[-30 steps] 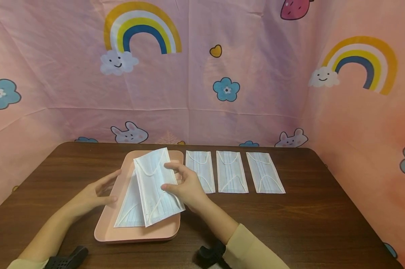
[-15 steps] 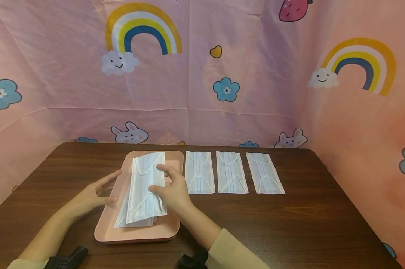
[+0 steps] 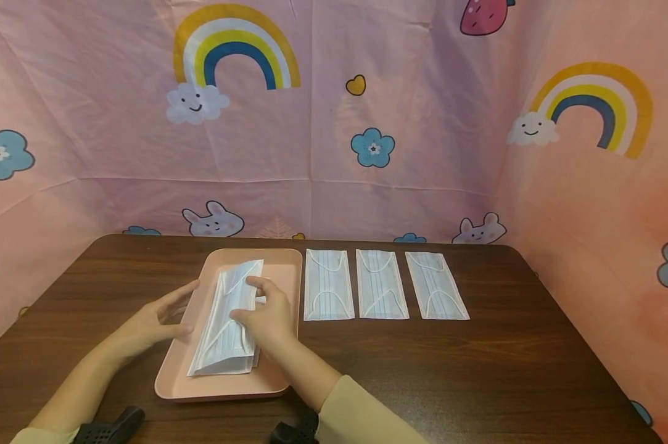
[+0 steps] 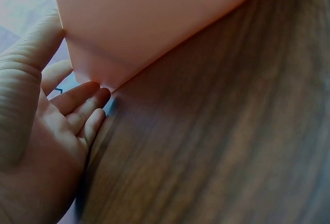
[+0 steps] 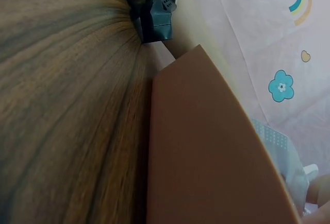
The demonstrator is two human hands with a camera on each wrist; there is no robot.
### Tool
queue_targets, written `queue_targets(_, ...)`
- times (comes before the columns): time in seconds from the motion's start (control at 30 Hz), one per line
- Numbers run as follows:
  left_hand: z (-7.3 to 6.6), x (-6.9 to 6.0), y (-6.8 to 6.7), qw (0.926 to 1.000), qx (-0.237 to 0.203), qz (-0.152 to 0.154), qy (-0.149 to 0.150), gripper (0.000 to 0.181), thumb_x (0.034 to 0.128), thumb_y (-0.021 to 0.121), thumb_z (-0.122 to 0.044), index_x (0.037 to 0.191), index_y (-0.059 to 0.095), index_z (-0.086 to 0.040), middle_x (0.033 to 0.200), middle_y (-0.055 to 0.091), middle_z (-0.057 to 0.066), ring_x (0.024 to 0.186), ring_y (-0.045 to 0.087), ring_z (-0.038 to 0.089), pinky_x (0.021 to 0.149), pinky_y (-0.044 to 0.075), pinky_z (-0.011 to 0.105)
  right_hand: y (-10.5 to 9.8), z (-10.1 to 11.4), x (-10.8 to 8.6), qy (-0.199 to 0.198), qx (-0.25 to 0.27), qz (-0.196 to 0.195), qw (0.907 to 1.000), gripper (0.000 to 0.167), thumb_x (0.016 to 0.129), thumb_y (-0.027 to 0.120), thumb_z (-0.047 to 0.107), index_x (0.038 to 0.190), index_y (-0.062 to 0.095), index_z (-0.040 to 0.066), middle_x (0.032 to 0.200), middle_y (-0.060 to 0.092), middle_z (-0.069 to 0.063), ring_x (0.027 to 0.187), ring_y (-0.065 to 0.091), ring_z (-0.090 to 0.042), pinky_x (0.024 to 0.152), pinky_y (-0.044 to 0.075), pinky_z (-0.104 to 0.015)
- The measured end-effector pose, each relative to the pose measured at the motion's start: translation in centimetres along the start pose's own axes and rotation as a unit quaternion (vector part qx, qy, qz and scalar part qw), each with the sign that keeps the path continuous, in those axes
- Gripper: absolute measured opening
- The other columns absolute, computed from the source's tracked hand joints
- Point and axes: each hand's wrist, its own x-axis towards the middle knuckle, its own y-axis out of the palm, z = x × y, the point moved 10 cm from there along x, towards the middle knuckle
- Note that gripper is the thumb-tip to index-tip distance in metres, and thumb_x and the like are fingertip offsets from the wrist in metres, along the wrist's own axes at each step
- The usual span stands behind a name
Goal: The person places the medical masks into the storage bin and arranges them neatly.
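A pale blue pleated face mask (image 3: pixel 230 311) is pinched at its right edge between the thumb and fingers of my right hand (image 3: pixel 269 313). It lies tilted over at least one other mask in the pink tray (image 3: pixel 222 388); its lower end bows up a little. The right wrist view shows part of a mask (image 5: pixel 282 154) above the tray's wall (image 5: pixel 206 152). My left hand (image 3: pixel 144 332) is at the tray's left side, fingers and thumb spread. In the left wrist view, fingertips of that hand (image 4: pixel 44 131) touch the tray's outer wall (image 4: pixel 139 23).
Three more face masks lie in a row right of the tray: a near one (image 3: pixel 329 287), a middle one (image 3: pixel 382 285) and a far-right one (image 3: pixel 437 286). The dark wooden table (image 3: pixel 450 382) ends at a pink patterned cloth (image 3: pixel 334 185) behind and on both sides.
My right hand has moved left and down with the face mask, bringing it from above the tray's right part onto the masks inside. My left hand has stayed at the tray.
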Motion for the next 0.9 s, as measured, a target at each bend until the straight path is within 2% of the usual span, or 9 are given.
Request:
queue_targets(0.23,0.0,0.1,-0.1,1.0000,-0.003,0.002,0.001,0.077,0.0864,0.066,-0.001,0.151,0.025,-0.005,0.149,0.027,0.028,0.116,0.040,-0.010,0.084,0.045,0.023,0.2,-0.4,0.0,0.010,-0.049,-0.010,0.9987,0.055,0.065,0.083,-0.007,0.114,0.066,0.010,0.102,0.055,-0.001,0.093,0.055,-0.018,0.080,0.051,-0.032)
queue_targets(0.43,-0.2,0.1,-0.2,1.0000,0.007,-0.001,0.003,0.076,0.0862,0.067,-0.002,0.150,0.025,-0.003,0.149,0.027,0.028,0.116,0.039,-0.011,0.084,0.045,0.023,0.1,-1.3,0.2,0.028,-0.069,-0.018,0.9970,0.054,0.061,0.085,-0.008,0.110,0.067,0.007,0.106,0.058,-0.004,0.107,0.055,-0.025,0.091,0.047,-0.036)
queue_targets(0.5,-0.2,0.1,-0.2,0.9999,0.011,-0.002,0.003,0.076,0.0862,0.067,-0.002,0.150,0.026,-0.003,0.149,0.027,0.028,0.115,0.039,-0.011,0.084,0.044,0.022,0.0,-1.5,0.3,0.033,-0.087,-0.021,0.9954,0.054,0.059,0.086,-0.007,0.108,0.068,0.007,0.101,0.058,-0.001,0.102,0.055,-0.021,0.089,0.048,-0.034)
queue_targets(0.6,-0.2,0.0,-0.2,1.0000,0.009,-0.001,0.004,0.076,0.0861,0.067,-0.002,0.150,0.025,-0.002,0.149,0.027,0.028,0.115,0.039,-0.011,0.084,0.044,0.023,-0.2,-1.5,0.3,0.040,-0.112,-0.025,0.9926,0.054,0.058,0.088,-0.005,0.107,0.068,0.006,0.088,0.054,0.002,0.085,0.052,-0.014,0.078,0.049,-0.030)
queue_targets(0.67,-0.2,0.0,-0.1,1.0000,0.008,-0.001,0.003,0.076,0.0862,0.067,-0.002,0.150,0.026,-0.003,0.149,0.027,0.028,0.116,0.040,-0.010,0.085,0.044,0.023,-0.3,-1.6,0.2,0.045,-0.133,-0.026,0.9897,0.054,0.057,0.089,-0.003,0.106,0.068,0.006,0.083,0.052,0.002,0.077,0.049,-0.013,0.072,0.047,-0.028)
queue_targets(0.73,-0.1,0.0,-0.1,0.9999,0.011,-0.002,0.002,0.076,0.0860,0.067,-0.003,0.150,0.026,-0.003,0.149,0.027,0.028,0.115,0.040,-0.010,0.085,0.044,0.022,-0.3,-1.6,0.2,0.047,-0.158,-0.027,0.9860,0.054,0.057,0.090,-0.001,0.106,0.069,0.006,0.084,0.056,0.001,0.078,0.051,-0.014,0.073,0.048,-0.029)
queue_targets(0.9,-0.1,0.0,-0.1,1.0000,0.007,-0.003,0.002,0.077,0.0856,0.067,-0.002,0.150,0.026,-0.003,0.150,0.028,0.025,0.115,0.041,-0.010,0.084,0.045,0.023,-0.2,-1.7,0.2,0.049,-0.234,-0.015,0.9709,0.056,0.059,0.091,0.008,0.109,0.068,0.008,0.104,0.067,-0.003,0.100,0.059,-0.020,0.088,0.047,-0.032)
